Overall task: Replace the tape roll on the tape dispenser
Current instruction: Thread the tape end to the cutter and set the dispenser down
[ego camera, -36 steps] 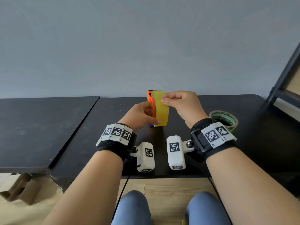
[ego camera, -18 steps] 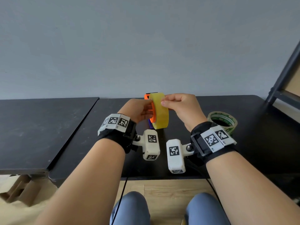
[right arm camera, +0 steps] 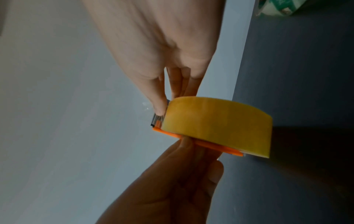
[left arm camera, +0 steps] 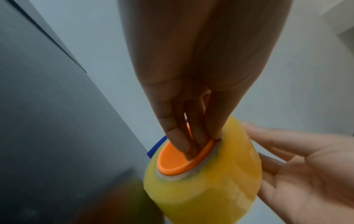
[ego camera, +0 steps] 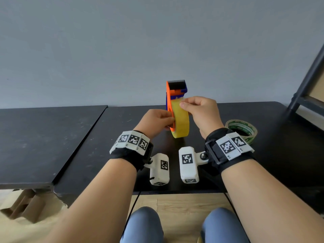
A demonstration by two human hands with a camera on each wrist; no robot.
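Observation:
An orange and blue tape dispenser [ego camera: 175,90] is held upright above the black table, its black-edged head uppermost. A yellow tape roll [ego camera: 182,123] sits on its orange hub [left arm camera: 172,160]. My left hand [ego camera: 169,121] grips the dispenser from the left, fingers curled into the hub [left arm camera: 188,145]. My right hand [ego camera: 182,104] pinches the loose tape end at the top of the roll, thumb against fingers [right arm camera: 161,111]. In the right wrist view the orange side plate [right arm camera: 203,143] lies under the roll [right arm camera: 218,121].
A second tape roll [ego camera: 241,131], clear with green print, lies flat on the black table [ego camera: 271,155] to the right of my right wrist. A second black tabletop [ego camera: 43,146] adjoins on the left. A dark frame [ego camera: 308,81] leans at the far right.
The dispenser has been raised and turned, so its head now stands well above the roll. My right hand's pinch stays at the roll's top; my left hand shifted up with the dispenser.

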